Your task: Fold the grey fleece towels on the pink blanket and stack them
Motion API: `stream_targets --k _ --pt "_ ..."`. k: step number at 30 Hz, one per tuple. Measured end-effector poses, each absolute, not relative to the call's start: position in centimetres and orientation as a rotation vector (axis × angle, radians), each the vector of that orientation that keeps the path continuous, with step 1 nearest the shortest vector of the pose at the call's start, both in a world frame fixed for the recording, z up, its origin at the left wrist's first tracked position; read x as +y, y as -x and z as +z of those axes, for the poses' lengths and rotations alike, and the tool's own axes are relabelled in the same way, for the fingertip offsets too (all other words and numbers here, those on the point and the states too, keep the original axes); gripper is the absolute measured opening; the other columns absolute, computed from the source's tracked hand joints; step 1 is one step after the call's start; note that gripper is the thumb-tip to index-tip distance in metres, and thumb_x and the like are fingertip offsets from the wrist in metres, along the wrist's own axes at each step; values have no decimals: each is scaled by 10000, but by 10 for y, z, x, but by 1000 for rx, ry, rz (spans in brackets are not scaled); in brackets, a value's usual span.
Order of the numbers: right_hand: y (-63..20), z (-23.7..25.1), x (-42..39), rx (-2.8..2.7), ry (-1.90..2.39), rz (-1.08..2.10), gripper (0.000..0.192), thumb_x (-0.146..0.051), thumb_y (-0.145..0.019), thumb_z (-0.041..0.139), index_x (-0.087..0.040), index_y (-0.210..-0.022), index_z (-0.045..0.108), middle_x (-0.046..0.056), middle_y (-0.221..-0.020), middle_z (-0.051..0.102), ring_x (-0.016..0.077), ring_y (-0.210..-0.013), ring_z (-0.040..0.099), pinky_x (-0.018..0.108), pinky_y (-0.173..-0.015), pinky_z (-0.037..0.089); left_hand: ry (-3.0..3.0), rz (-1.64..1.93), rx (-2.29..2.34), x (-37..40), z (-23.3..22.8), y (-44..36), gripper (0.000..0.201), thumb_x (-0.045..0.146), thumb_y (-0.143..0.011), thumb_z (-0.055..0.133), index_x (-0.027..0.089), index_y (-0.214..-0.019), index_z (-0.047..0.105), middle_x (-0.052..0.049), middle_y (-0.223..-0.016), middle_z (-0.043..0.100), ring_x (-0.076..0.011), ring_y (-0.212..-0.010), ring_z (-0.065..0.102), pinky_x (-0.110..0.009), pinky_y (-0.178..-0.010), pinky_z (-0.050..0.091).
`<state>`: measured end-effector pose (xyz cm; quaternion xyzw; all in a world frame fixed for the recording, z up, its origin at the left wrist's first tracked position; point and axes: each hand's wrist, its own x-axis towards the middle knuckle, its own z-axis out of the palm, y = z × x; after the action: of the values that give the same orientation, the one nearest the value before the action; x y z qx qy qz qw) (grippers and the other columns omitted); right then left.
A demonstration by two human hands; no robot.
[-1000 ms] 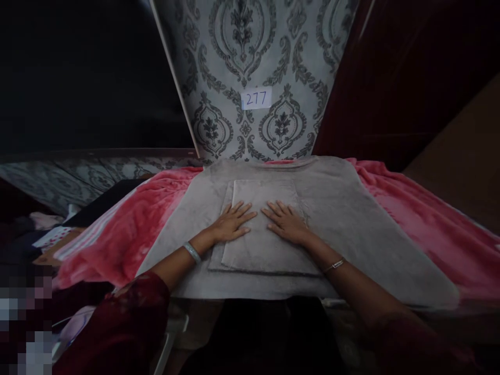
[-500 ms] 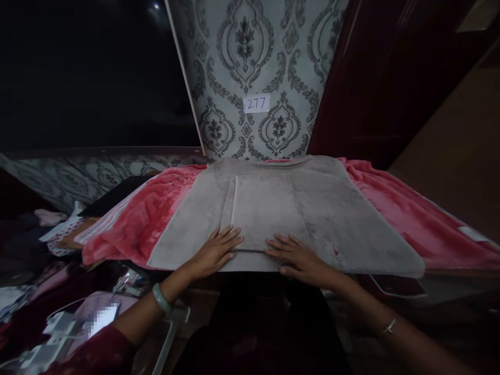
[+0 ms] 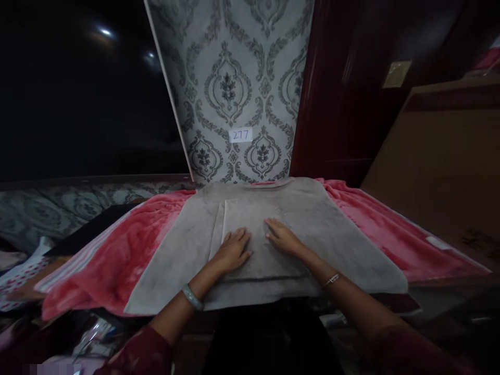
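A grey plush cloth (image 3: 344, 250) lies spread over a pink blanket (image 3: 113, 255) on a table-height surface. At its middle is a raised rectangular panel (image 3: 253, 260), which looks like a pocket or folded layer in the same grey. My left hand (image 3: 233, 250) rests flat on the panel's left part, fingers spread, with a pale green bangle on the wrist. On the panel's upper right lies my right hand (image 3: 282, 235), fingers stretched out and pointing inward; a thin bracelet circles that wrist. Neither hand grips anything.
Behind the cloth stands a patterned wall (image 3: 250, 78) with a paper marked 277 (image 3: 240, 135). A large dark screen (image 3: 86, 94) is at the left. A cardboard box (image 3: 441, 172) stands at the right. Spotted fabric (image 3: 23, 276) and clutter lie at lower left.
Both hands have slid away from the panel's near edge, farther up onto it. The camera view has tilted up and turned right. The cloth lies in much the same way.
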<state>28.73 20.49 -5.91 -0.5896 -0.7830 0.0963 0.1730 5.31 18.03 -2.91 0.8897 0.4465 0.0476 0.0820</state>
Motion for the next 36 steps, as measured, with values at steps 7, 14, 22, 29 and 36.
stream_targets --k 7,14,22,29,36 --pt "-275 -54 264 -2040 1935 220 620 -323 -1013 373 -91 -1581 289 174 -1621 264 290 -1503 235 474 -1204 249 -2527 133 1578 269 -16 -73 611 227 -960 380 122 -1558 307 -173 -1640 257 -266 -1527 226 -521 -1225 232" --pt "-271 -43 305 -1934 2070 172 571 -338 -1024 286 -188 -1571 343 124 -1633 263 329 -1496 230 556 -1155 292 -2507 243 1729 338 -12 -100 570 318 -982 356 177 -1534 375 -169 -1636 272 -350 -1512 246 -646 -1194 194" --pt "-258 -60 330 -2104 1981 177 555 -340 -1023 308 -262 -1571 351 46 -1644 252 303 -1508 200 597 -1189 178 -2582 303 1706 354 -49 -109 525 367 -1004 319 319 -1515 429 -68 -1612 364 -340 -1511 253 -688 -1181 159" --pt "-267 -68 339 -2063 2027 198 584 -461 -1034 309 -283 -1591 302 55 -1656 206 321 -1510 186 611 -1187 161 -2570 302 1680 359 -56 -108 538 411 -1000 342 297 -1518 432 -61 -1617 354 -351 -1512 244 -681 -1193 140" --pt "-274 -61 316 -2364 1783 279 551 -466 -1054 301 -325 -1587 300 6 -1652 222 289 -1525 147 557 -1210 153 -2497 322 1632 367 -56 -98 556 377 -1037 140 354 -1514 427 5 -1605 379 -271 -1518 254 -624 -1207 177"
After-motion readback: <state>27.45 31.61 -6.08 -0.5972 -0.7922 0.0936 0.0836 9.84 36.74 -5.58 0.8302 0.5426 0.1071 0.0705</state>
